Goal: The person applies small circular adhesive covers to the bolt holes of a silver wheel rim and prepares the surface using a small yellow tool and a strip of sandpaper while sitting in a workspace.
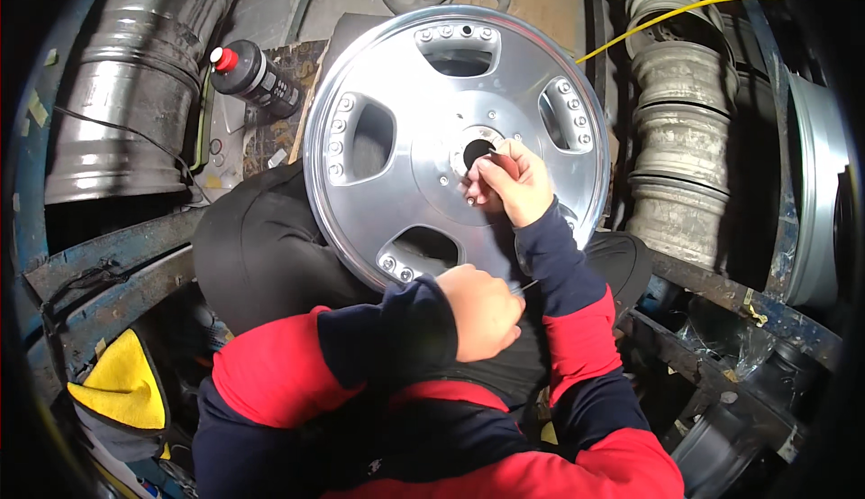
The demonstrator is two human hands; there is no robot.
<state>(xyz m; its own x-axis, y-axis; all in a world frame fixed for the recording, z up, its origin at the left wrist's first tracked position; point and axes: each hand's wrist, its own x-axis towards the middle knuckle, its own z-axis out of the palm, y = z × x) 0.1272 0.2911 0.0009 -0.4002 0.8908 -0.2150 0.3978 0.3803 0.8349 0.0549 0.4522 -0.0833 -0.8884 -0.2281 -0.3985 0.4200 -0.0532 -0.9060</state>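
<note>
A large polished silver car wheel (pixel 487 242) lies tilted across my lap, its face up, with cut-out windows and rows of bolts along its outer edge. At its centre hole (pixel 477 151), my right hand (pixel 518 183) is closed in a pinch. Between thumb and fingers shows a small dark reddish-brown piece (pixel 506 164), its kind not clear. My left hand (pixel 482 312) is closed in a fist by the wheel's near rim. A thin, light-coloured sliver sticks out beside its knuckles; what the fingers hold is hidden.
A dark bottle with a red cap (pixel 257 75) stands left of the wheel. Stacked bare metal rims line the left (pixel 126 93) and right (pixel 680 138) sides. A yellow hose (pixel 671 17) runs at the upper right. A yellow cloth (pixel 122 382) hangs at the lower left.
</note>
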